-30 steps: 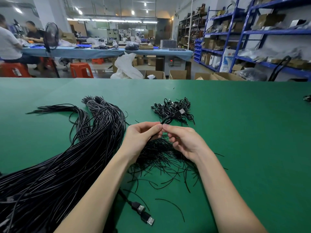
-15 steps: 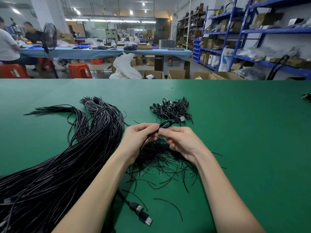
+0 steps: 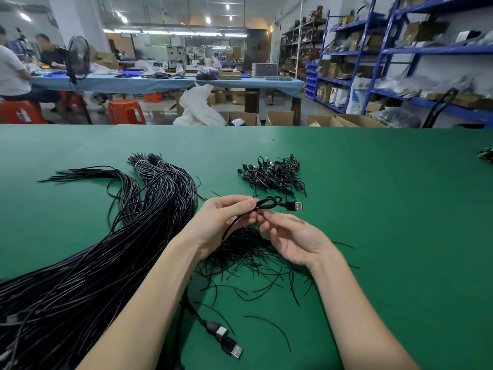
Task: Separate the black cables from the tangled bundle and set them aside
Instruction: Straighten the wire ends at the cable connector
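A big bundle of long black cables [image 3: 88, 263] fans across the left of the green table [image 3: 400, 236]. My left hand [image 3: 224, 220] pinches one black USB cable [image 3: 269, 203] that is bent into a small loop, its metal plug [image 3: 296, 206] sticking out to the right. My right hand [image 3: 290, 237] sits just below the loop, palm up, fingertips touching the cable. Under both hands lies a scatter of thin black wire ties [image 3: 256, 265]. A small pile of coiled black cables [image 3: 272, 174] rests beyond the hands.
Two USB plugs [image 3: 226, 340] lie near the front edge between my forearms. Another small dark cable heap [image 3: 485, 154] is at the far right edge. Beyond the table are cardboard boxes, orange stools, blue shelving, and seated people at the far left.
The held cable has been folded into a loop and its plug now points right. My right hand has opened and turned palm up beneath it.
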A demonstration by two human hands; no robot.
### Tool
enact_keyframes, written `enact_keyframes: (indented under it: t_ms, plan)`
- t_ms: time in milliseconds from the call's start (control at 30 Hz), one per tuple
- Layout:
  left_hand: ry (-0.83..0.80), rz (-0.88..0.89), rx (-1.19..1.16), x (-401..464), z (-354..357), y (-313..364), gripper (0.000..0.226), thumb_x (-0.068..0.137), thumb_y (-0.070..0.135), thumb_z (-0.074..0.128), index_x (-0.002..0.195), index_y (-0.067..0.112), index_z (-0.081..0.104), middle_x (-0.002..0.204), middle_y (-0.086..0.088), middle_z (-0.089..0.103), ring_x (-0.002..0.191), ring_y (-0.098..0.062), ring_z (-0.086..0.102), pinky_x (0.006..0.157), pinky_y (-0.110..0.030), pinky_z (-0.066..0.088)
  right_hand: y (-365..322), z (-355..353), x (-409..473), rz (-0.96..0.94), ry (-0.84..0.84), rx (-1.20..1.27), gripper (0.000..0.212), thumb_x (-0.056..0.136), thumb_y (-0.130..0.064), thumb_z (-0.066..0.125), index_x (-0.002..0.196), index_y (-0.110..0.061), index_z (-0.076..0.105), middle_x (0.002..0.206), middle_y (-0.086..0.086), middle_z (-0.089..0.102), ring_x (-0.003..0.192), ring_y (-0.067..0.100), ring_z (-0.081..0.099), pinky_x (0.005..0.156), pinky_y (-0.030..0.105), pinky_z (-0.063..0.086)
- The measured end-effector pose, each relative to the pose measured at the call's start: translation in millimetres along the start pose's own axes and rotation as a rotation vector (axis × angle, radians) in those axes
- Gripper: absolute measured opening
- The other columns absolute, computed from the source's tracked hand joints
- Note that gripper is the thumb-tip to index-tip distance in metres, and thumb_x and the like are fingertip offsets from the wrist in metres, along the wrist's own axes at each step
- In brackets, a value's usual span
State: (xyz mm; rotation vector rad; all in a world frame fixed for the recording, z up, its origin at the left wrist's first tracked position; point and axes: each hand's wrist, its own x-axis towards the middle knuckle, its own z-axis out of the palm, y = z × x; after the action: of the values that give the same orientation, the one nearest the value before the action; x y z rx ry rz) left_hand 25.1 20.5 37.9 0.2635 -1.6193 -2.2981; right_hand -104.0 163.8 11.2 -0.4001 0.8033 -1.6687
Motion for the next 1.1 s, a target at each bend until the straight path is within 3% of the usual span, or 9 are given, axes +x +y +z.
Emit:
enact_keyframes:
  t_ms: [200,300,400,500,567,733,833,933,1100]
  plan:
    - [0.091,0.113,-0.025,2,3,-5,0.017,0.074,0.012,0.076,0.089,0.004,0.080,0.084,-0.013,0.074,0.072,-0.015,0.070,0.075,-0.019,0.056,8,19,8,0.053,0.060,0.362,0.012,0.080,0.006,0.071,0.091,0.009,0.071,0.085,0.018,0.068,0.067,0.021,0.071,0.054,0.021,0.060]
    - [0.119,0.160,-0.007,2,4,-6,0.015,0.072,0.010,0.077,0.086,0.006,0.080,0.087,-0.011,0.076,0.074,-0.014,0.071,0.074,-0.019,0.056,10,26,11,0.034,0.119,0.402,0.008,0.077,0.003,0.069,0.082,0.007,0.074,0.082,0.017,0.068,0.062,0.021,0.069,0.050,0.021,0.058]
    - [0.085,0.163,0.106,0,3,-4,0.014,0.071,0.010,0.078,0.084,0.008,0.080,0.090,-0.009,0.078,0.077,-0.014,0.073,0.074,-0.019,0.056,10,23,11,0.013,0.166,0.371,0.011,0.078,0.003,0.065,0.086,0.006,0.071,0.081,0.017,0.067,0.057,0.020,0.067,0.048,0.020,0.057]
    - [-0.012,0.153,0.316,-4,0,0,0.018,0.073,0.012,0.079,0.090,0.006,0.079,0.093,-0.012,0.078,0.082,-0.018,0.073,0.078,-0.020,0.055,3,10,1,-0.032,0.232,0.165,0.013,0.087,-0.001,0.060,0.094,0.002,0.071,0.089,0.019,0.066,0.059,0.019,0.067,0.047,0.019,0.056]
    - [-0.106,0.114,0.405,-7,0,4,0.015,0.074,0.013,0.081,0.089,0.009,0.080,0.090,-0.012,0.077,0.082,-0.018,0.072,0.080,-0.022,0.054,-2,2,-8,-0.033,0.205,0.027,0.011,0.084,-0.001,0.066,0.087,-0.003,0.076,0.089,0.017,0.069,0.062,0.019,0.068,0.047,0.020,0.056]
    - [-0.221,0.031,0.719,-11,-1,16,0.013,0.077,0.017,0.087,0.088,0.014,0.082,0.096,-0.015,0.077,0.088,-0.029,0.069,0.092,-0.042,0.053,-16,2,-19,-0.039,0.070,-0.502,0.015,0.078,-0.003,0.081,0.085,-0.012,0.072,0.083,0.006,0.072,0.070,0.013,0.067,0.067,0.021,0.055]
    - [-0.192,0.035,0.850,-12,1,20,0.010,0.079,0.022,0.087,0.088,0.022,0.082,0.089,-0.012,0.078,0.080,-0.026,0.067,0.084,-0.037,0.052,-28,7,-25,-0.071,0.077,-0.833,0.011,0.073,-0.022,0.083,0.082,-0.022,0.077,0.081,-0.004,0.072,0.067,0.003,0.061,0.059,0.016,0.045]
    - [-0.123,0.054,0.870,-10,4,20,0.007,0.079,0.021,0.086,0.085,0.022,0.082,0.083,-0.012,0.077,0.074,-0.020,0.063,0.079,-0.040,0.053,-35,11,-27,-0.185,0.096,-0.995,0.009,0.082,-0.017,0.085,0.082,-0.023,0.079,0.076,-0.005,0.071,0.061,0.000,0.057,0.053,0.013,0.043]
    - [0.010,0.092,0.852,-8,6,12,0.009,0.078,0.018,0.086,0.081,0.024,0.080,0.078,-0.006,0.077,0.070,-0.013,0.063,0.081,-0.035,0.053,-39,18,-23,-0.361,0.177,-1.368,0.015,0.082,-0.016,0.081,0.083,-0.030,0.079,0.081,-0.008,0.078,0.077,0.009,0.072,0.075,0.030,0.058]
